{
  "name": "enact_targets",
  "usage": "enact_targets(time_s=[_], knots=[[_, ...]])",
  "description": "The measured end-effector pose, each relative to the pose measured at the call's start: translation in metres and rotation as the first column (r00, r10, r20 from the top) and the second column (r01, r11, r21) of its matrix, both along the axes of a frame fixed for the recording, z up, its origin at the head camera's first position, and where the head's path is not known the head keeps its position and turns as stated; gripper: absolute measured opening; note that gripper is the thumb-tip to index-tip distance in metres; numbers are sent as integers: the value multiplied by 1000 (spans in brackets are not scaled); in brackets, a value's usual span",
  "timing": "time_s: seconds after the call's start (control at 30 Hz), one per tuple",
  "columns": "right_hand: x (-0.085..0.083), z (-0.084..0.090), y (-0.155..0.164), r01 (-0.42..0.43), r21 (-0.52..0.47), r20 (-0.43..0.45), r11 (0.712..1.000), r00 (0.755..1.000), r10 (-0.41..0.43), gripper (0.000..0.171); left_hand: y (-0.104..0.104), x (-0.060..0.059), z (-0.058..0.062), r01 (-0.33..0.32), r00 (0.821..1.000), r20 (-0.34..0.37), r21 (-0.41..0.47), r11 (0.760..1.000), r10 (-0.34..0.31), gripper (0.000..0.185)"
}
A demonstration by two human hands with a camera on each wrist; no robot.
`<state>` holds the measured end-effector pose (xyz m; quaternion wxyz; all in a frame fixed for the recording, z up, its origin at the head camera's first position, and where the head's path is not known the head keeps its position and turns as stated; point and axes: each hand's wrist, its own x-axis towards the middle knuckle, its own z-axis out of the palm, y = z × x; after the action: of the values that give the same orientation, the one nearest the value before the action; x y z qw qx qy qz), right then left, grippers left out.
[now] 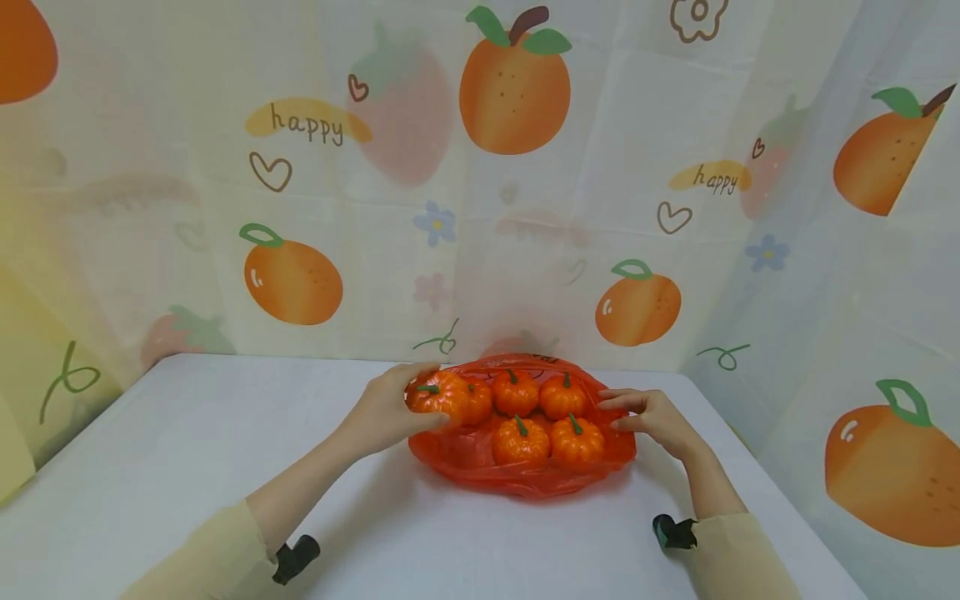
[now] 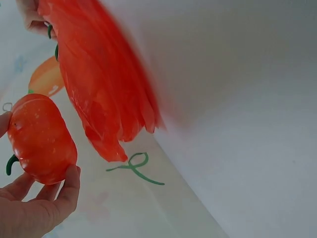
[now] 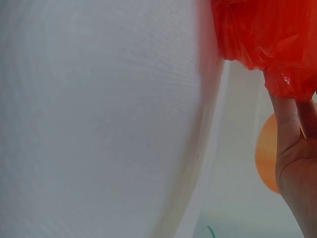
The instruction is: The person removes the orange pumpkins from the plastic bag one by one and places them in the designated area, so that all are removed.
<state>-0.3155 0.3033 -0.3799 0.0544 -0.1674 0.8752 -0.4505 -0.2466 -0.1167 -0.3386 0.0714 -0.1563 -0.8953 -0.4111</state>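
I have my left hand [image 1: 386,410] curled round a small orange pumpkin [image 1: 437,394], thumb and fingers closed about its ribbed sides; the left wrist view shows the same pumpkin [image 2: 42,139] cupped in my fingers [image 2: 67,191], its green stem pointing away from the bag. It sits at the left edge of the red plastic bag [image 1: 465,454], touching or just beside the next pumpkin in the back row; I cannot tell whether it rests on the plastic or is lifted just clear of it.

My right hand [image 1: 652,421] is at the bag's right edge, with fingertips [image 3: 285,106] pinching the red film, as the right wrist view shows. So that grip is closed on the bag [image 3: 267,39], holding it steady.

Five other pumpkins [image 1: 517,440] lie on the opened bag, three behind and two in front, all on the white tabletop [image 1: 187,433].

I judge the step in hand to be handling one pumpkin at the bag's edge while the other hand anchors the bag. The next move calls for a firm hold on the smooth, round pumpkin, a clear lift so the loose plastic does not drag, and a steady pinch on the right so the rest do not roll.
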Motion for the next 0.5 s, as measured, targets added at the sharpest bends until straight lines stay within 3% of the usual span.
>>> enact_targets(time_s=[0.17,0.5], knots=[[0,1,-1,0,1,-4,1000,1000,0,36,-10,-1,-1,-27,999,-30,3,1000,27,68],[-1,-1,-1,11,0,-10,1000,1000,-11,35,-30,-8,-2,-98,995,-16,11,995,98,68]])
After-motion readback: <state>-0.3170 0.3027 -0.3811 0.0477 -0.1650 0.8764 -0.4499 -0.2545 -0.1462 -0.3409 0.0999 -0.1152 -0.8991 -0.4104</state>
